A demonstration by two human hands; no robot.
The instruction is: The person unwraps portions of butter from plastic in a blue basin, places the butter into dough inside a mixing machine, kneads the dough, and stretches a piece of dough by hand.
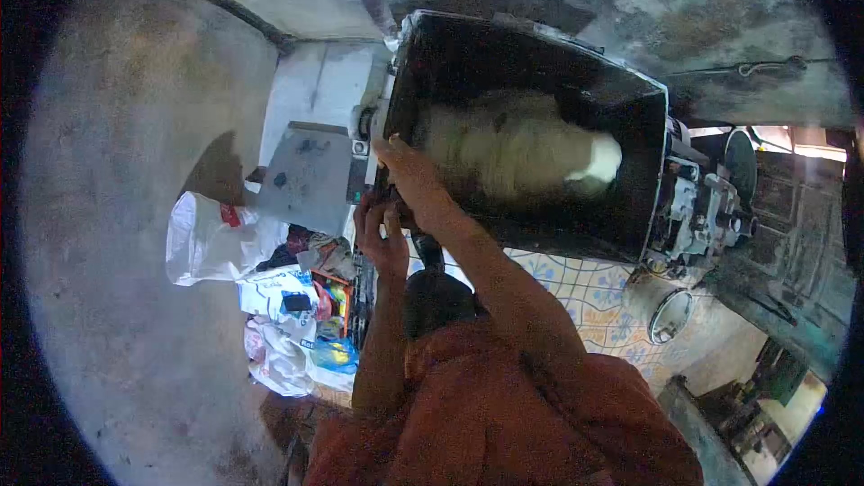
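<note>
In front of me is a large, dark, open-topped metal box (531, 238), part of a machine. Inside it lies a pale mass (504, 148), blurred as if moving, with a bright white patch at its right end. My right hand (412, 178) reaches across to the box's left end, its fingers closed over the rim. Just below it, my left hand (382, 234) has its fingers curled at the same end, by a dark part beneath the rim. What that hand holds, if anything, is hidden.
A motor assembly (693, 207) with pulleys is at the box's right end. Left of the box stands a grey flat-topped unit (306, 175). White plastic bags (279, 342) and cloths lie below it. A round container (670, 317) stands on the patterned tile floor (585, 292).
</note>
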